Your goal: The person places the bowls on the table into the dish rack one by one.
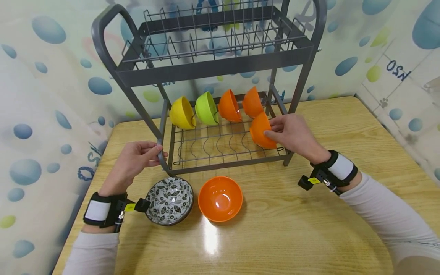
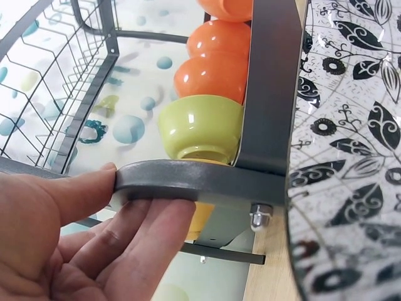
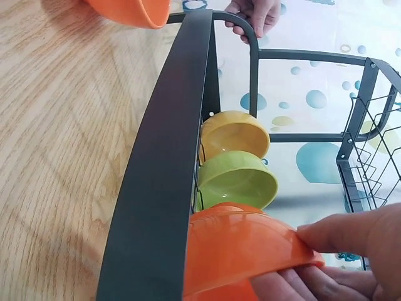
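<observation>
My right hand (image 1: 292, 133) pinches the rim of an orange bowl (image 1: 262, 131), thumb on one side and fingers on the other, at the front right of the dish rack's lower shelf. The bowl stands tilted on its side over the wires. At the rack's left side, my left hand (image 1: 137, 158) grips the grey frame (image 2: 182, 182) of the dish rack between thumb and fingers. Behind the held bowl, a yellow bowl (image 1: 182, 113), a green bowl (image 1: 206, 109) and two more orange bowls (image 1: 229, 107) lean in a row along the shelf's back.
On the table (image 1: 275, 229) in front of the rack stand another orange bowl (image 1: 220, 199) and, left of it, a black-and-white leaf-patterned bowl (image 1: 170, 200). The rack's upper wire tier (image 1: 213, 67) overhangs the lower shelf. A patterned wall covering (image 1: 68, 76) rises behind.
</observation>
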A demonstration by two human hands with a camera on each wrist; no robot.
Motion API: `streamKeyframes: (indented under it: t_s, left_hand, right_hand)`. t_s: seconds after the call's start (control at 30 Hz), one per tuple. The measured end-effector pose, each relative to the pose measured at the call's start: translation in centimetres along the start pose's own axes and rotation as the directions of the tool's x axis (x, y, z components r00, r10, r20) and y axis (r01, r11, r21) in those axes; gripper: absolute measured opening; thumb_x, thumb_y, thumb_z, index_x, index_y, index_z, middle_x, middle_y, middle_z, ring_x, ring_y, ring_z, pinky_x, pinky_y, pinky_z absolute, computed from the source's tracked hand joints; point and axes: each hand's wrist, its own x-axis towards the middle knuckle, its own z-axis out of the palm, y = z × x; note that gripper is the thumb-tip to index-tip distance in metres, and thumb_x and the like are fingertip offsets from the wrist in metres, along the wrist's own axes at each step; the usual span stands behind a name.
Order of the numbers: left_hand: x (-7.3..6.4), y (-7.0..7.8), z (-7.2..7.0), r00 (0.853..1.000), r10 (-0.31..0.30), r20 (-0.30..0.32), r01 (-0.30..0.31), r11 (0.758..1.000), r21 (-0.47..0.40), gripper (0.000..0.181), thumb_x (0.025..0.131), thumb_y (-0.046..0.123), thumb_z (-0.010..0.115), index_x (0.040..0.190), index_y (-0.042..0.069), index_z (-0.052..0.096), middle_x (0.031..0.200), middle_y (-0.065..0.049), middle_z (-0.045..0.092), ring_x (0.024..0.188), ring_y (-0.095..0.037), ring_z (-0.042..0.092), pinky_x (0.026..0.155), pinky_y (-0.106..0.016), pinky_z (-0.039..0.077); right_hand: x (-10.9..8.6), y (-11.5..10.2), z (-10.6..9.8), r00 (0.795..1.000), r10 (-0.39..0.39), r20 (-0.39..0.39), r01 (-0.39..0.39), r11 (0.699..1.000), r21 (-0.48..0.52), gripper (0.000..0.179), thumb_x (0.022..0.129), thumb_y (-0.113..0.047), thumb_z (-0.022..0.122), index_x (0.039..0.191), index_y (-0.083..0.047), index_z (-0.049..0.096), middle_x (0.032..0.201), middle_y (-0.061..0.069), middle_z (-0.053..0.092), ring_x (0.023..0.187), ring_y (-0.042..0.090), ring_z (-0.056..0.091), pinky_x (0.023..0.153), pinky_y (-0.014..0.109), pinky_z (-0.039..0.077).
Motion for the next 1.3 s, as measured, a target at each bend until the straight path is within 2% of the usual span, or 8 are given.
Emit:
streamKeyframes:
  t_s: [0.23, 0.47, 0.6, 0.77, 0.9, 1.0, 1.1, 1.3]
  left_hand:
    - [0.0, 0.0, -0.1, 1.0, -0.006, 0.013, 0.006, 1.0, -0.002, 0.048, 0.095, 0.043, 0.052, 0.122, 0.004, 0.061, 0.113, -0.017, 0.068, 0.092, -0.014, 0.068, 0.082, -0.026, 0.056]
    - [0.0, 0.1, -0.1, 1.0, -0.007, 0.013, 0.007, 1.0, -0.008, 0.048, 0.095, 0.042, 0.053, 0.122, 0.003, 0.061, 0.113, -0.018, 0.068, 0.092, -0.013, 0.068, 0.082, -0.026, 0.056]
    - [-0.1, 0.1, -0.1, 1.0, -0.01, 0.012, 0.01, 1.0, -0.008, 0.048, 0.095, 0.043, 0.053, 0.121, 0.003, 0.061, 0.113, -0.017, 0.069, 0.092, -0.013, 0.068, 0.082, -0.026, 0.056]
    - [-0.1, 0.1, 0.1, 1.0, -0.007, -0.002, 0.007, 1.0, -0.005, 0.049, 0.094, 0.043, 0.053, 0.121, 0.003, 0.062, 0.11, -0.013, 0.07, 0.092, -0.014, 0.068, 0.081, -0.026, 0.056]
    - [-0.1, 0.1, 0.1, 1.0, 0.0, -0.009, 0.0, 1.0, -0.004, 0.048, 0.095, 0.043, 0.053, 0.12, 0.003, 0.062, 0.109, -0.014, 0.07, 0.091, -0.014, 0.069, 0.081, -0.026, 0.057]
    - [-0.1, 0.1, 0.1, 1.0, 0.004, -0.009, -0.004, 1.0, -0.008, 0.047, 0.095, 0.042, 0.053, 0.119, 0.003, 0.062, 0.111, -0.017, 0.069, 0.091, -0.014, 0.069, 0.081, -0.025, 0.057]
    - [-0.2, 0.3, 0.1, 1.0, 0.004, -0.002, -0.004, 1.0, -0.001, 0.047, 0.095, 0.042, 0.052, 0.12, 0.003, 0.062, 0.112, -0.019, 0.069, 0.091, -0.013, 0.068, 0.081, -0.026, 0.056]
    - [-0.2, 0.4, 0.0, 1.0, -0.009, 0.0, 0.009, 1.0, 0.008, 0.048, 0.095, 0.043, 0.052, 0.121, 0.003, 0.061, 0.113, -0.019, 0.068, 0.09, -0.012, 0.068, 0.081, -0.025, 0.056]
  right_hand:
    - [-0.2, -0.2, -0.1, 1.0, -0.008, -0.008, 0.008, 1.0, -0.004, 0.034, 0.089, -0.023, 0.067, 0.116, -0.002, 0.068, 0.099, 0.015, 0.073, 0.085, 0.023, 0.07, 0.073, 0.037, 0.056]
    - [-1.3, -0.7, -1.8, 0.997, 0.027, -0.074, -0.028, 0.999, -0.015, 0.032, 0.089, -0.023, 0.066, 0.114, -0.004, 0.068, 0.102, 0.016, 0.072, 0.09, 0.027, 0.069, 0.077, 0.041, 0.056]
    - [-1.9, -0.3, -2.9, 0.989, 0.026, -0.142, -0.031, 0.999, -0.03, 0.027, 0.089, -0.025, 0.067, 0.11, -0.008, 0.071, 0.098, 0.013, 0.073, 0.086, 0.025, 0.069, 0.071, 0.035, 0.054]
    - [-2.3, 1.6, -3.6, 0.968, -0.03, -0.249, 0.013, 0.997, -0.072, 0.022, 0.087, -0.026, 0.069, 0.102, -0.01, 0.074, 0.093, 0.009, 0.074, 0.081, 0.022, 0.067, 0.062, 0.02, 0.047]
    - [-2.3, 3.1, -3.5, 0.958, -0.031, -0.287, 0.011, 0.998, -0.069, 0.023, 0.085, -0.027, 0.071, 0.098, -0.008, 0.073, 0.089, 0.01, 0.074, 0.078, 0.02, 0.066, 0.057, 0.017, 0.044]
    - [-2.5, 3.8, -3.3, 0.968, 0.019, -0.251, -0.025, 0.999, -0.02, 0.026, 0.085, -0.031, 0.071, 0.098, -0.007, 0.072, 0.09, 0.012, 0.073, 0.075, 0.015, 0.065, 0.057, 0.019, 0.046]
    - [-2.5, 4.4, -3.1, 0.981, 0.09, -0.171, -0.078, 0.994, 0.079, 0.034, 0.087, -0.036, 0.068, 0.103, -0.006, 0.07, 0.097, 0.013, 0.072, 0.076, 0.011, 0.066, 0.062, 0.02, 0.052]
    - [-2.5, 5.3, -3.1, 0.981, 0.195, 0.017, -0.191, 0.939, 0.286, 0.049, 0.09, -0.043, 0.062, 0.118, -0.003, 0.064, 0.103, 0.006, 0.073, 0.082, 0.01, 0.07, 0.077, 0.021, 0.056]
